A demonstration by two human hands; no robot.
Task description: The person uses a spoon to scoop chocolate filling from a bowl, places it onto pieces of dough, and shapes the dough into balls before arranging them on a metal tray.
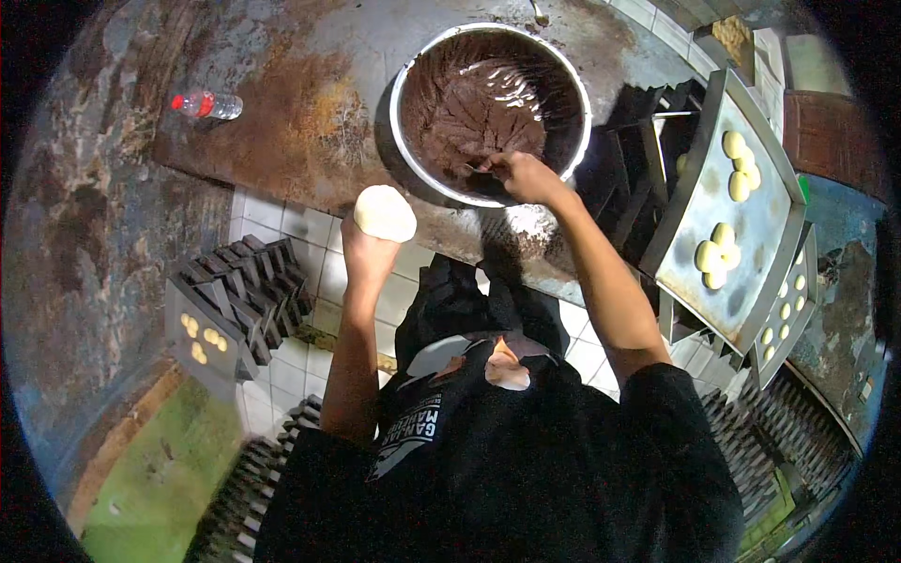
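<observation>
A flattened round of pale dough point(385, 214) rests on my left hand point(368, 253), which is raised near the front edge of the table and hides its fingers beneath the dough. To the right stands a big round metal bowl point(398, 131) holding a thick dark brown paste point(469, 122), chocolate-like and shiny at the far side. Over the bowl's near rim reaches my right hand point(527, 178), its fingers closed and pointing down at the paste. A small thing may be between those fingers; it is too small to tell.
A plastic bottle with a red cap point(208, 105) lies on the worn table point(300, 56) at left. Metal trays with dough balls stand in racks: a large tray point(685, 244) at right, a smaller tray point(211, 361) at left. White floor tiles point(319, 235) show below the table edge.
</observation>
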